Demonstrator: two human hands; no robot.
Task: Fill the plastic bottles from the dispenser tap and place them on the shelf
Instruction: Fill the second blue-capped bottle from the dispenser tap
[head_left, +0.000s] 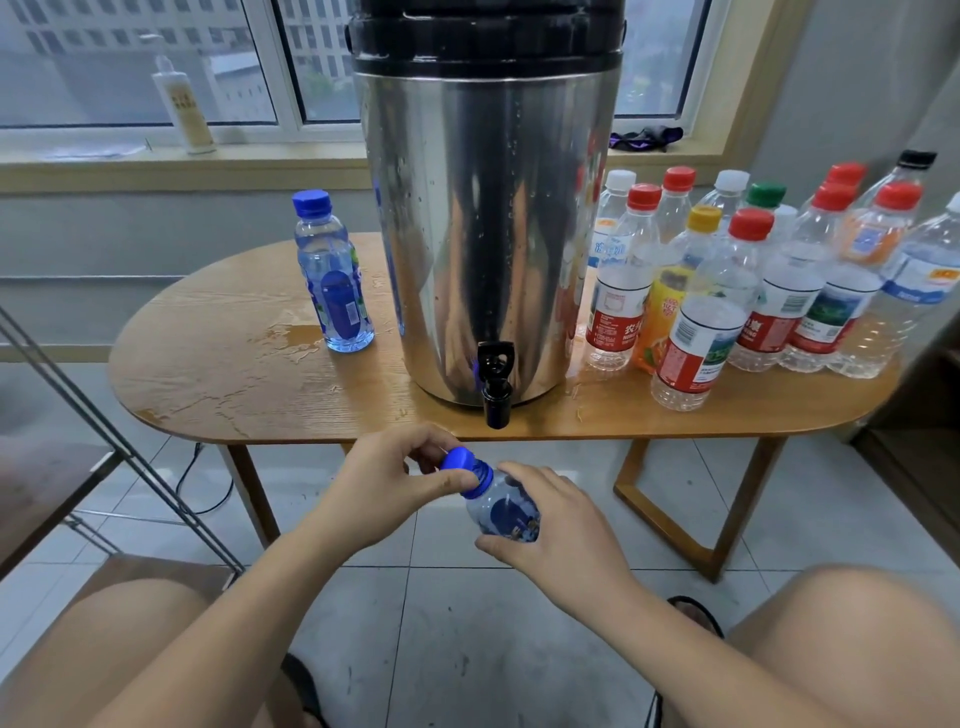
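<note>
Head view. Lower centre of frame: my feed shows the right hand (566, 525) wrapped around the body of a small clear plastic bottle with a dark blue label (506, 512), held tilted below the desk edge, above the tiled floor. The left hand (387, 480) pinches the bottle's blue screw cap (460, 462) between thumb and fingers; that grip is clenched on the cap, the right grip on the bottle. I cannot tell if the cap is seated or loose.

Just above the hands, the black plastic tap (496, 382) juts from the base of a tall stainless steel dispenser with a black lid (488, 208), standing mid-frame on the oval wooden desk (208, 374). A wet patch lies on the desk left of the dispenser, beside a second blue-capped, blue-labelled bottle (332, 275) standing upright. At right of frame, a cluster of clear bottles with red, white, yellow, green and black caps (769, 291) stands on the desk.
</note>
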